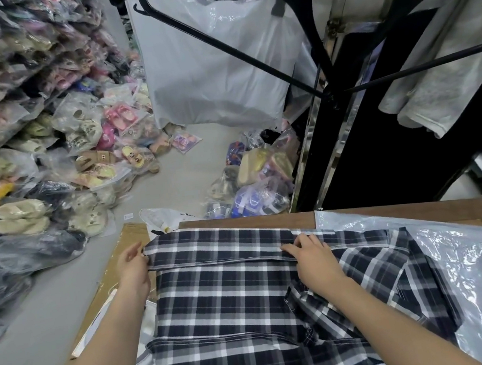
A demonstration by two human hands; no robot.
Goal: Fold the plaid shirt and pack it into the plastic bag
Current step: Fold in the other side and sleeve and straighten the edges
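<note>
Folding midway — left hand (132, 266) pinches plaid shirt (232, 303) hem, right hand (311, 257) fingers spread flat; plastic bag (468, 261), frame right, unfilled.

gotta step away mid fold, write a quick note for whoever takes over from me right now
Left hand: pinching the left end of the far folded strip of the plaid shirt.
Right hand: fingers pressing that same fold flat near the middle.
Shirt lies spread on the wooden table, its right part resting on the plastic bag, which lies flat on the table's right side.
Done: far edge folded over.
Left: the rest of the folds, then slide the shirt into the bag.
</note>
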